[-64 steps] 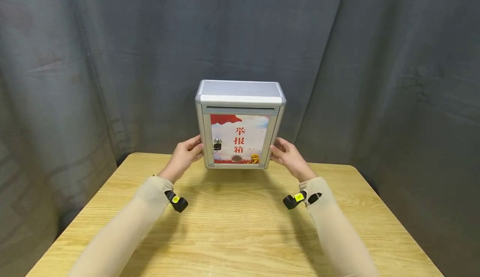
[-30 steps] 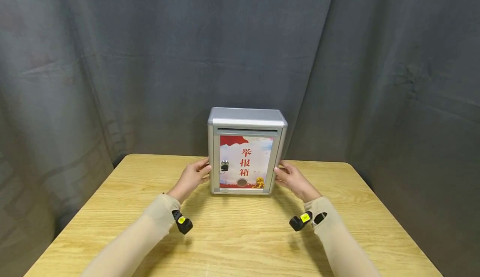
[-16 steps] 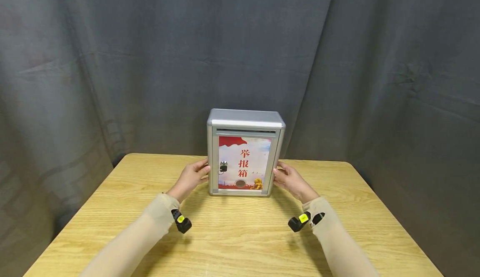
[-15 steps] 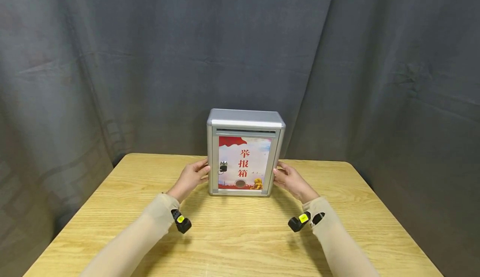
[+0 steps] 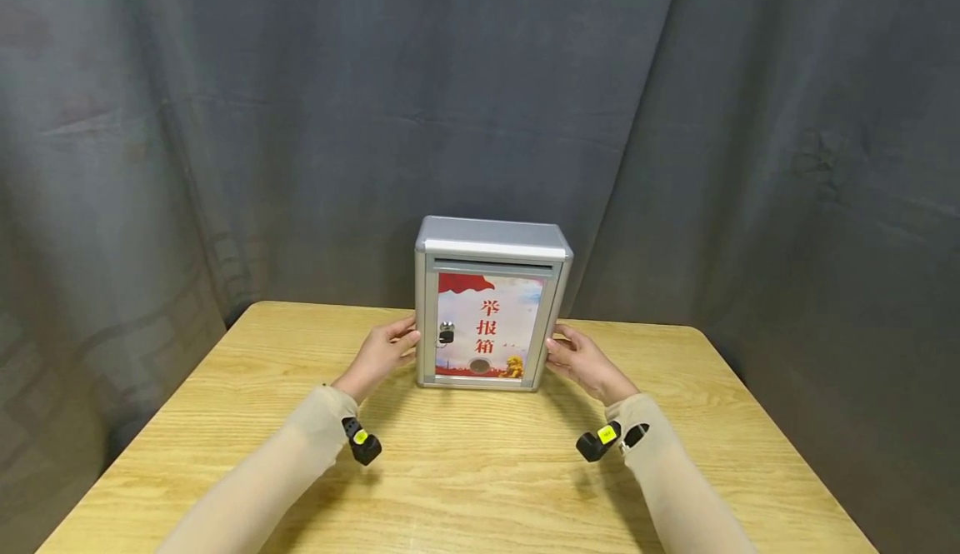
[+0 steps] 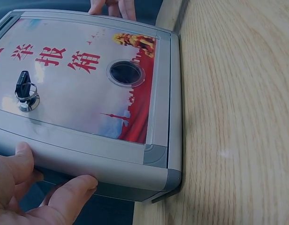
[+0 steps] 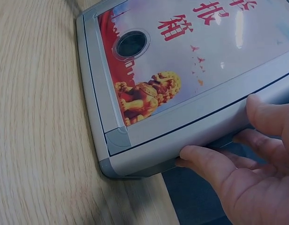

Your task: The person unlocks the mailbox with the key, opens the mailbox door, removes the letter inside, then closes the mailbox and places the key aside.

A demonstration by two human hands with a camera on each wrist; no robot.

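A silver-framed report box [image 5: 512, 308] stands upright on the table, with a slot [image 5: 493, 263] near its top and red lettering on its front panel. A small lock with a black-headed key [image 5: 447, 334] sits on the panel's left side, turned sideways in the left wrist view. My left hand [image 5: 377, 356] grips the left side low down, thumb and fingers along the frame. On the opposite side my right hand [image 5: 588, 364] grips likewise; the right wrist view shows its thumb and fingers at the frame edge. The back is hidden.
The box stands toward the far part of a light wooden table [image 5: 480, 471]. Grey curtains [image 5: 420, 104] hang close behind it and at both sides. Each wrist carries a small black camera, such as the left wrist camera [image 5: 363, 444].
From a raised position above the table, both hands lowered the box onto the tabletop, bringing it down and slightly right. Over the last half second hands and box have hardly moved.
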